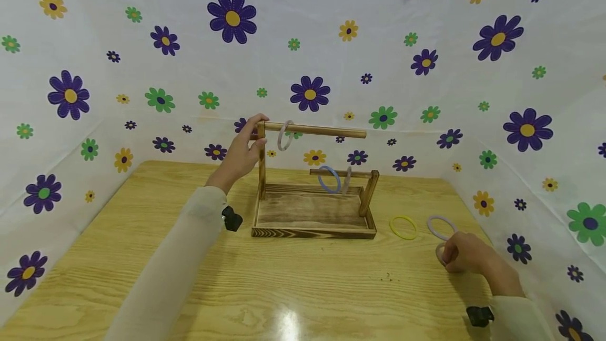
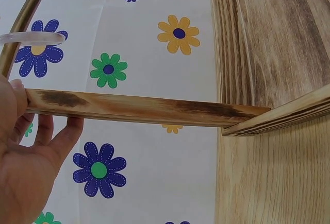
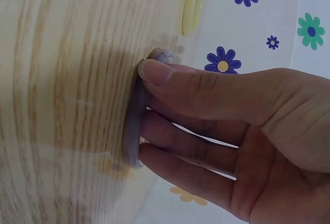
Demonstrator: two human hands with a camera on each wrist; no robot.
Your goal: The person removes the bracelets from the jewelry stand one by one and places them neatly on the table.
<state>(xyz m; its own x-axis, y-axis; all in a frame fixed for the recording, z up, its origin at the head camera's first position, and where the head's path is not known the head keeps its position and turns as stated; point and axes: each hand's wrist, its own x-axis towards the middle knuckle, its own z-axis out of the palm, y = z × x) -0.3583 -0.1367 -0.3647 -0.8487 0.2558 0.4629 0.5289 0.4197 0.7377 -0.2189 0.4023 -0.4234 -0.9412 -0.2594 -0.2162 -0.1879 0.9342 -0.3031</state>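
My left hand grips the top of the left post of a wooden bangle stand, thumb on one side and fingers on the other. A pale, translucent bangle hangs on the upper bar, close to that hand. On the lower bar hang a blue bangle and a pinkish one. At the right, my right hand pinches a greyish bangle between thumb and fingers, low at the tabletop. The fingers partly hide this bangle in the head view.
Beside the right hand a lilac bangle lies on the wooden table. A yellow bangle lies between it and the stand. Flower-printed white cloth surrounds the table at the back and sides.
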